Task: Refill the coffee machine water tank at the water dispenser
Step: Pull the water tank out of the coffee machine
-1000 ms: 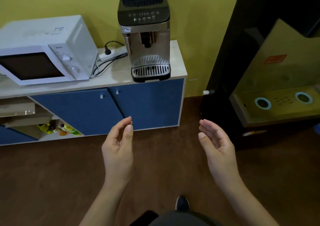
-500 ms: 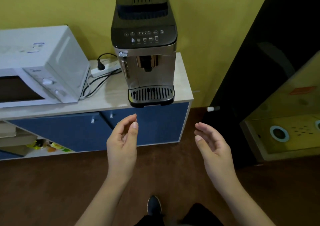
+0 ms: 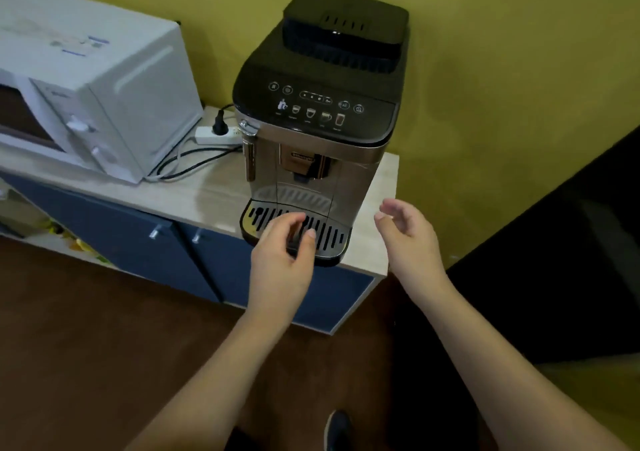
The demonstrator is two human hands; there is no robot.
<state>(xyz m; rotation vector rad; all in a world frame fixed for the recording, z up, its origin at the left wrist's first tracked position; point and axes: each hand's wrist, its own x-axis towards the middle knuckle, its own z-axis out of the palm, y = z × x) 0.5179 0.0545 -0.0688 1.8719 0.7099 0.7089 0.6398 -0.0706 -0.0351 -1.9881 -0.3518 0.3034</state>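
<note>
At 6 o'clock, at the very bottom edge, a dark shoe [image 3: 337, 428] stands on the brown floor [image 3: 86, 346]. Two bare forearms rise from there toward 12 o'clock. The left hand [image 3: 282, 260] is half open with its fingers loosely curled, holding nothing; it is seen in front of the drip tray [image 3: 273, 218], and whether it touches the tray cannot be told. The right hand [image 3: 405, 236], at 3 o'clock of the left one, is open and cupped, palm turned inward, empty, just beside the right lower corner of the coffee machine [image 3: 322, 132].

The coffee machine stands at the right end of a low cabinet [image 3: 214, 191] with blue doors [image 3: 138, 243]; its black top carries a row of lit icons. The water tank itself cannot be made out from this angle.

At 9 o'clock of the machine lies a white power strip [image 3: 216, 135] with a black plug in it, cords trailing over the cabinet top. Farther toward 10 o'clock sits a white microwave [image 3: 90, 94]. Behind all of it is a yellow wall [image 3: 485, 70], and at 3 o'clock a dark panel [image 3: 571, 260] fills the right edge.
</note>
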